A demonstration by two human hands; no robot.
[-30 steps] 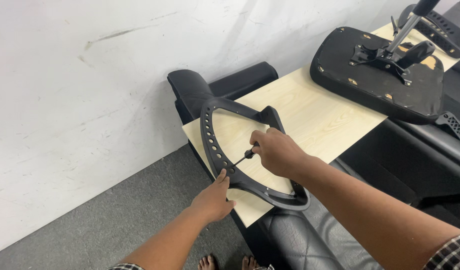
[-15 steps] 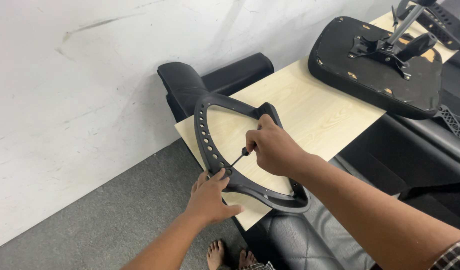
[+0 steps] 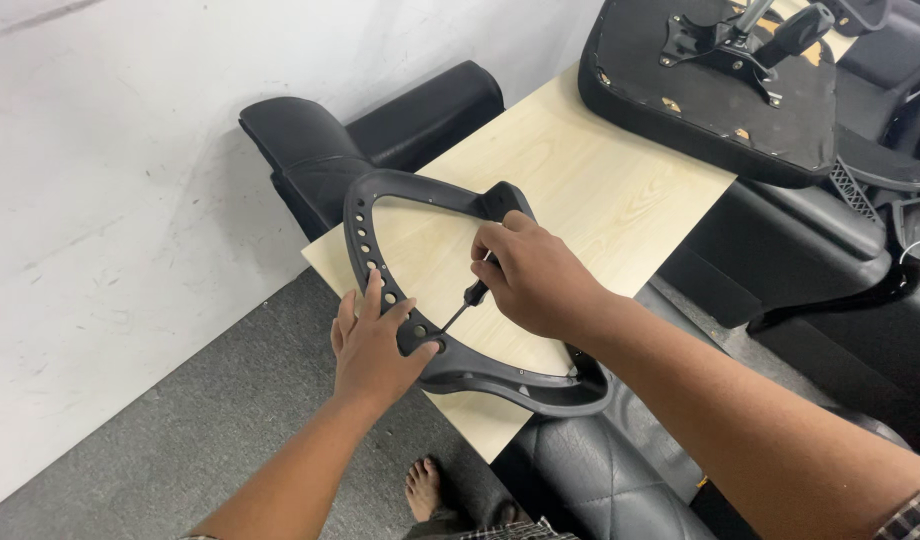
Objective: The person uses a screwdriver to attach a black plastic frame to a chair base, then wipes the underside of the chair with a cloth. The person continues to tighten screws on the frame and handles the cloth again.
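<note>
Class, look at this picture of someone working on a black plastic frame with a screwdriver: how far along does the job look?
Done: the black frame lies flat on the light wooden board. In hand: the left hand steadies its rim while the right hand drives a screwdriver into one hole. Left: several other rim holes look empty, and the upturned seat base sits apart.

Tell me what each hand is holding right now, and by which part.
The right hand grips a screwdriver by its black handle, tip at the frame. The left hand rests on the black chair frame at its lower rim, steadying it.
</note>
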